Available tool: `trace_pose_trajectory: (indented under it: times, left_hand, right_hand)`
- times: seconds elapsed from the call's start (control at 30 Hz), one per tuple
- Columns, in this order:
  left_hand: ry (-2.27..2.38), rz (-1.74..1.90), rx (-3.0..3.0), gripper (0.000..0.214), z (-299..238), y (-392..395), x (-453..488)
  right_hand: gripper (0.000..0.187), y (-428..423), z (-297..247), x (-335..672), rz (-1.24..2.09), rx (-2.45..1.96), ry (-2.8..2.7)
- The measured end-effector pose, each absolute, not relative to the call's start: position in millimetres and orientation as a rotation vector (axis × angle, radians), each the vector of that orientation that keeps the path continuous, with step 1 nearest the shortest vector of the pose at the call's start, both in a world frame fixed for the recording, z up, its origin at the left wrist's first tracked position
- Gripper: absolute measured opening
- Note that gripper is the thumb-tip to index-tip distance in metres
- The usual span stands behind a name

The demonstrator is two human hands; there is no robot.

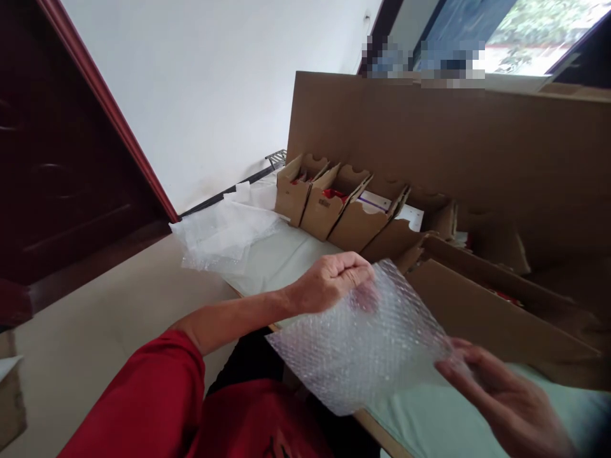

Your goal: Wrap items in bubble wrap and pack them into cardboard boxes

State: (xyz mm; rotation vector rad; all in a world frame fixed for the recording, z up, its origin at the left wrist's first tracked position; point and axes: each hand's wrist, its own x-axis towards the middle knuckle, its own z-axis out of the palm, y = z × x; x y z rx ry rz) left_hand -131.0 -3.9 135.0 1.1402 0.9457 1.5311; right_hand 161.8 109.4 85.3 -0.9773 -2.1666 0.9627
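A clear bubble wrap bag (363, 356) is stretched between my two hands, above the front edge of the table. My left hand (331, 280) pinches its upper edge, fingers closed, some of them showing through the plastic. At the bag's right corner, my right hand (501, 388) grips it between thumb and fingers and is slightly blurred. Whether anything lies inside the bag I cannot tell; it looks flat and see-through. Beyond my left hand, more bubble wrap bags (224, 232) lie in a loose pile at the table's left end.
Several open cardboard bins (324, 213) stand in a row at the back, holding red packets and white items. Behind them rises a tall cardboard panel (429, 133). A pale green cloth covers the table (405, 413). At left are a dark red door (71, 159) and a white wall (205, 89).
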Motion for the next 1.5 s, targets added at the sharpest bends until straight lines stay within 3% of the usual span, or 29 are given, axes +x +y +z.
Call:
trace_pose_trajectory:
  times: [0.17,0.33,0.5,0.63,0.77,0.87,0.93,1.0,1.17,1.3,1.5]
  left_hand:
    - [1.552,1.341,1.119,0.018,57,39,-147]
    - [1.755,1.193,1.171,0.022,15,23,-181]
    - [2.065,1.148,1.340,0.023,19,-9,-256]
    - [2.363,1.088,1.460,0.042,35,-14,-339]
    - [2.777,0.405,1.807,0.065,42,-8,-407]
    - [2.736,0.217,1.923,0.047,44,2,-437]
    - [2.711,0.275,1.974,0.024,45,9,-447]
    - [2.697,0.403,2.009,0.016,46,11,-450]
    - [2.544,0.739,2.115,0.020,41,3,-448]
    - [2.391,1.019,2.199,0.035,31,5,-437]
    - [2.062,0.914,2.453,0.027,24,9,-311]
  right_hand:
    - [0.050,135,55,133,1.317,-1.227,-1.830]
    - [0.052,158,-5,119,1.325,-1.380,-1.680]
    - [0.052,162,-29,131,1.258,-1.430,-1.585]
    - [0.055,156,-27,139,1.262,-1.408,-1.535]
    - [0.055,147,-25,147,1.255,-1.438,-1.513]
    - [0.054,141,-23,158,1.219,-1.460,-1.504]
    - [0.052,135,-20,171,1.179,-1.482,-1.507]
    - [0.050,125,-13,185,1.139,-1.523,-1.497]
    - [0.044,101,5,213,1.128,-1.578,-1.369]
    - [0.036,96,7,226,1.114,-1.558,-1.356]
    - [0.046,89,3,226,1.092,-1.537,-1.314]
